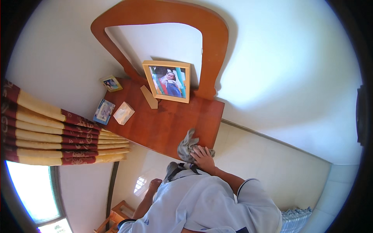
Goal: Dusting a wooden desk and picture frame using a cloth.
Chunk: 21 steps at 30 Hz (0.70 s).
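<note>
My right hand [202, 157] presses down on a crumpled grey cloth [186, 145] at the near right corner of a reddish-brown wooden dressing table [169, 125]. Its fingers are spread over the fabric. Beside my body, off the table's near edge, my left hand [156, 183] hangs with curled fingers; whether it holds anything cannot be told. A large wooden photo frame [188, 84] stands at the back of the table. Left of it are a flat light-wood piece [149, 97], a small box [124, 113], a blue picture frame [104, 111] and a small yellowish photo frame [111, 83].
An arched wooden frame [217, 49] rises from the table's back against the white wall. A red and gold curtain [78, 137] hangs at the left above a window [32, 189]. A wooden stool or chair [119, 214] stands at the lower left. Checked blue fabric [295, 220] lies at the lower right.
</note>
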Each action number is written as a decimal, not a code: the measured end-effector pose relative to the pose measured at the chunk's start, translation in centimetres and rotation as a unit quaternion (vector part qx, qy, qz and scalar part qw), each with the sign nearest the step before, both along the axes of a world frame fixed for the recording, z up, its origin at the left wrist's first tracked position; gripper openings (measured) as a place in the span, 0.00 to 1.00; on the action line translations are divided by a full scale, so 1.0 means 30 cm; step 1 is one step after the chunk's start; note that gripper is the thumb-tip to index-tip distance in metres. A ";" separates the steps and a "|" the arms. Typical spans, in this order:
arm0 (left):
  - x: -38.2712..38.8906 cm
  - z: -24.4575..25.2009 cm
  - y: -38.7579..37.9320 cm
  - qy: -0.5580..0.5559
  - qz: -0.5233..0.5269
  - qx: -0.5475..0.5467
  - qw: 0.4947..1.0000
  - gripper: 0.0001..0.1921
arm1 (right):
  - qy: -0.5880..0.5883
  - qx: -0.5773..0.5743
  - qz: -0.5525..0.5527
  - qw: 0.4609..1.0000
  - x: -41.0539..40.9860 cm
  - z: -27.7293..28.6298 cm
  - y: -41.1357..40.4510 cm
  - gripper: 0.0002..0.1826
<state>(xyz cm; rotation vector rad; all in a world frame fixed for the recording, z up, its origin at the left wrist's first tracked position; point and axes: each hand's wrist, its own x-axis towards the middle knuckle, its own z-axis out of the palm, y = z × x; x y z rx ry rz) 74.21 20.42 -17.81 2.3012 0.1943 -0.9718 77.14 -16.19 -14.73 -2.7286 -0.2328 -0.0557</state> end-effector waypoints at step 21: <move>-0.555 -0.071 0.162 0.000 0.094 0.006 0.996 0.10 | -0.026 0.031 -0.055 0.998 0.078 0.003 0.167 0.23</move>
